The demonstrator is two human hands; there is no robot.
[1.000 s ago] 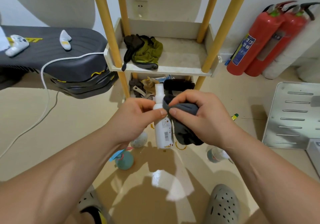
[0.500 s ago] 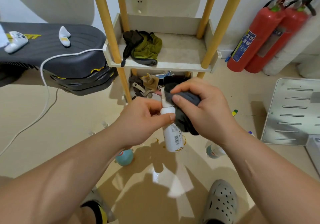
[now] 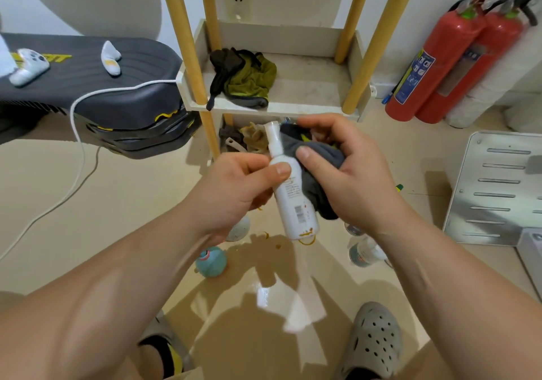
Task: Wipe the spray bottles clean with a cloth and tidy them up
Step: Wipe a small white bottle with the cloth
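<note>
Beige floor (image 3: 132, 203), shelf (image 3: 293, 92) at 12, extinguishers (image 3: 457, 56) at 2.
Left hand (image 3: 234, 191) grips white bottle (image 3: 290, 191) at centre; right hand (image 3: 352, 174) clutches grey cloth (image 3: 316, 174) against it.

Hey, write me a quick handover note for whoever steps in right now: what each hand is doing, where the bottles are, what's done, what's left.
Left hand: shut on the white spray bottle, held up over the floor, nozzle tilted away.
Right hand: shut on the grey cloth, pressed against the bottle's side.
On the floor below: a teal bottle, a speckled white one partly hidden behind the left hand, and a clear one by the right wrist.
Done: nothing visibly put away; orange smears remain near the white bottle's base.
Left: finish wiping it, wipe the floor bottles, tidy all.
</note>
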